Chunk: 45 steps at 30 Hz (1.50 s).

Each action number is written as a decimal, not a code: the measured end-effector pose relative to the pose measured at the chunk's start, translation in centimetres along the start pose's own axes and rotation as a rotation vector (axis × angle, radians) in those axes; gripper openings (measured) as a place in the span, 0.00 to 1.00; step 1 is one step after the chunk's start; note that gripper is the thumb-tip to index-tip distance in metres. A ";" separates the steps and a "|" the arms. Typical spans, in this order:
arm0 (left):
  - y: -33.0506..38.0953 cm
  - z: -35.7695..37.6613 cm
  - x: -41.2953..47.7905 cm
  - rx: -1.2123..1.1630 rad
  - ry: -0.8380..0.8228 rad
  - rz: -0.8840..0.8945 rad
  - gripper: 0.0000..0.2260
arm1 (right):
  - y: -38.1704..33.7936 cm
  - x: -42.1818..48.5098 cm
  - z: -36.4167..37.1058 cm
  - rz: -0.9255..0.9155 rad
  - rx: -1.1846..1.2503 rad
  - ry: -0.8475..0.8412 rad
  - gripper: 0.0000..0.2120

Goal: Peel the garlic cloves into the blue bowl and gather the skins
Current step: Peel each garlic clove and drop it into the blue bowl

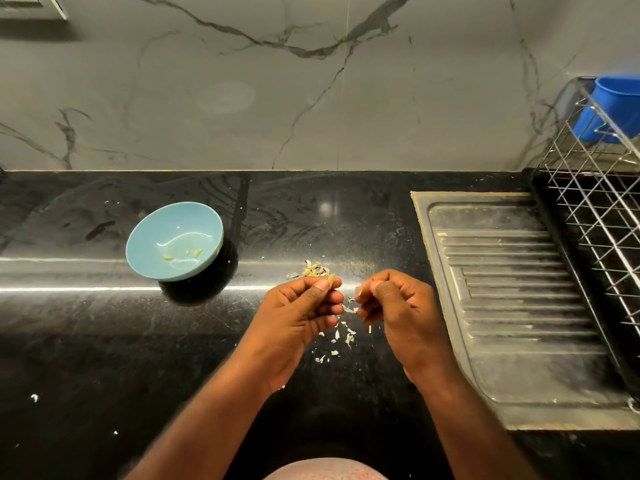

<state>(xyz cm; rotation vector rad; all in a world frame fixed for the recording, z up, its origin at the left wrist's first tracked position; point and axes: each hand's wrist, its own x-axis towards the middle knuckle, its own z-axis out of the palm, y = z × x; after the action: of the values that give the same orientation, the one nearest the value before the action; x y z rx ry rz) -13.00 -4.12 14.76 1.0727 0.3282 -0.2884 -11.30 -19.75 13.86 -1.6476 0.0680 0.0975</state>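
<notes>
A light blue bowl (149, 233) stands on the black counter at the left with three peeled garlic cloves (183, 254) at its bottom. My left hand (298, 313) pinches a garlic clove (331, 279) between thumb and fingers. My right hand (398, 306) is just to its right, fingers curled, pinching what looks like a bit of skin (358, 289). A small heap of unpeeled cloves (315, 269) lies just beyond my hands. Loose skins (341, 337) are scattered on the counter under and between my hands.
A steel sink drainboard (512, 289) is set into the counter at the right. Past it stands a wire dish rack (602, 202) holding a blue plastic mug (613, 109). A marble wall (277, 98) rises behind the counter.
</notes>
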 end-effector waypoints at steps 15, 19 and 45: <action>-0.1 0.0 0.2 -0.101 -0.003 -0.082 0.10 | -0.6 0.1 -0.6 -0.081 -0.154 -0.102 0.05; -0.2 0.1 -0.3 0.076 -0.033 0.021 0.09 | -1.1 -0.1 0.0 -0.072 -0.091 -0.159 0.04; 0.1 1.6 -2.2 0.310 0.036 0.236 0.11 | -0.9 -0.5 -0.8 0.087 0.360 -0.260 0.10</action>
<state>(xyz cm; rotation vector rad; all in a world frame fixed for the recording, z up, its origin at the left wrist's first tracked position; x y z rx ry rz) -14.81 -5.32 16.36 1.4099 0.1888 -0.1103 -11.66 -20.47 14.86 -1.2613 -0.0401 0.3455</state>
